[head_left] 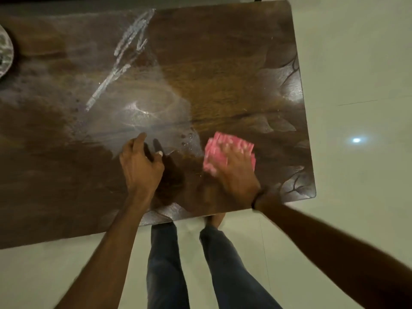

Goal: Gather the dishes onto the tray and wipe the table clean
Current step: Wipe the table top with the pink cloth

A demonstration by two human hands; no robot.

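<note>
A dark wooden table [223, 52] fills the view, with a white foamy streak [124, 56] and a wet, shiny patch [145, 112] across its middle. My right hand [234, 170] lies flat on a pink cloth [220, 146] near the table's front right corner; both are blurred. My left hand [139, 163] rests on the tabletop to the left of the cloth, fingertips touching the wood at the edge of the wet patch, holding nothing. A round patterned plate or tray [5, 52] shows only partly at the far left edge.
The table's right edge [305, 112] and front edge [200, 214] border a pale tiled floor [356, 63]. My legs in blue jeans [169, 264] stand close to the front edge. A light spot reflects on the floor [356, 140] to the right.
</note>
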